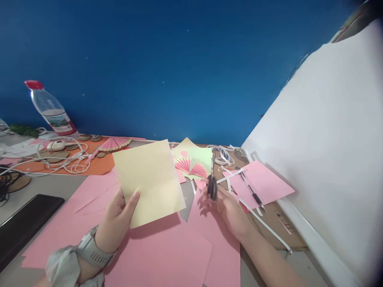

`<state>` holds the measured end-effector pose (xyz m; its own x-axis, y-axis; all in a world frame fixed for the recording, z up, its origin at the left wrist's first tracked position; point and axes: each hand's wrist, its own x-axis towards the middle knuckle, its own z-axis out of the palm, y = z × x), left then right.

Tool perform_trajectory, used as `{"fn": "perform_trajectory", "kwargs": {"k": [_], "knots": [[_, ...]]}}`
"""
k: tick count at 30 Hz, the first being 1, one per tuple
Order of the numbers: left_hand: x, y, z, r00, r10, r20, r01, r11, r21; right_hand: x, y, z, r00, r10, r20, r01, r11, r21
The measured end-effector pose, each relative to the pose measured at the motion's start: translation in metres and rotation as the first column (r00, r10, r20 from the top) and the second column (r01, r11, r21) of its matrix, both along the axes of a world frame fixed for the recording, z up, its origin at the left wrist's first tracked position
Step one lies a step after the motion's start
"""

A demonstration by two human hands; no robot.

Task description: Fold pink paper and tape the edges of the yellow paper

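My left hand (121, 217) pinches the lower left edge of a pale yellow sheet of paper (149, 181), thumb on the front face, and holds it raised and slightly tilted. Black-handled scissors (212, 187) are in my right hand (229, 209), blades pointing up and away; the fingers are partly hidden behind the handles. A gap separates the scissors from the yellow sheet. Beneath both hands lie large pink paper sheets (167, 255). Just beyond, pink folded-paper fans (191, 166) lie on a light green sheet (202, 154).
A pen (251, 189) lies across pink paper (266, 183) at the right, among white strips (266, 227). To the left are a bottle (54, 111), tangled white cables (74, 157), another pink fan (115, 144) on orange paper (98, 167), and a black phone-like slab (30, 223). A blue wall (167, 71) stands behind.
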<state>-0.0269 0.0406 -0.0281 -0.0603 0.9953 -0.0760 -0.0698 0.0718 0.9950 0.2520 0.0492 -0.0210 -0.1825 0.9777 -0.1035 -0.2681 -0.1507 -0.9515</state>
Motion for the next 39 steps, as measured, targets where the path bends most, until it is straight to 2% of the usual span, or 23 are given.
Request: {"fn": "perform_trajectory", "kwargs": {"k": [5,9,11,13,15,18,20,22,24,28,31,36,39], "knots": [[0.0,0.0,0.003,1.0,-0.003,-0.026,0.002,1.0,-0.02,0.013,-0.001,0.003,0.999,-0.05,-0.012,0.05,0.997,0.055],[0.0,0.0,0.005,0.999,-0.02,-0.048,0.018,0.999,-0.044,0.017,0.001,0.002,0.978,-0.15,0.148,0.141,0.988,0.066],[0.0,-0.001,0.005,0.999,-0.017,-0.051,0.015,0.999,-0.043,0.014,0.0,0.003,0.962,-0.147,0.232,0.135,0.989,0.065],[0.0,-0.001,0.004,0.999,-0.004,-0.05,0.002,0.999,-0.035,0.009,-0.002,0.007,0.964,-0.036,0.264,0.03,0.999,0.027],[0.0,-0.002,0.003,0.998,0.025,-0.054,-0.026,0.999,-0.02,0.005,-0.006,0.013,0.953,0.185,0.239,-0.173,0.982,-0.07],[0.0,-0.003,0.003,0.99,0.118,-0.081,-0.116,0.993,0.029,0.0,-0.014,0.022,0.862,0.467,0.198,-0.43,0.88,-0.202],[0.0,-0.004,0.003,0.98,0.175,-0.096,-0.168,0.983,0.078,-0.001,-0.017,0.023,0.813,0.545,0.205,-0.498,0.833,-0.242],[0.002,-0.006,0.003,0.977,0.176,-0.117,-0.164,0.981,0.102,-0.004,-0.02,0.021,0.8,0.559,0.218,-0.516,0.826,-0.227],[0.004,-0.008,0.002,0.981,0.118,-0.153,-0.101,0.988,0.113,-0.008,-0.02,0.017,0.833,0.511,0.214,-0.485,0.859,-0.165],[0.007,-0.015,-0.004,0.953,-0.079,-0.293,0.122,0.984,0.131,-0.017,-0.019,0.009,0.915,0.32,0.245,-0.312,0.947,-0.072],[0.008,-0.018,-0.005,0.897,-0.225,-0.38,0.284,0.953,0.106,-0.019,-0.018,0.011,0.905,0.276,0.323,-0.26,0.961,-0.093],[0.014,-0.016,0.01,0.798,-0.453,-0.398,0.521,0.85,0.077,-0.019,-0.016,0.019,0.907,0.151,0.394,-0.135,0.988,-0.069],[0.018,-0.014,0.015,0.759,-0.522,-0.388,0.563,0.826,-0.011,-0.017,-0.014,0.019,0.903,0.087,0.422,-0.07,0.996,-0.055]]}}
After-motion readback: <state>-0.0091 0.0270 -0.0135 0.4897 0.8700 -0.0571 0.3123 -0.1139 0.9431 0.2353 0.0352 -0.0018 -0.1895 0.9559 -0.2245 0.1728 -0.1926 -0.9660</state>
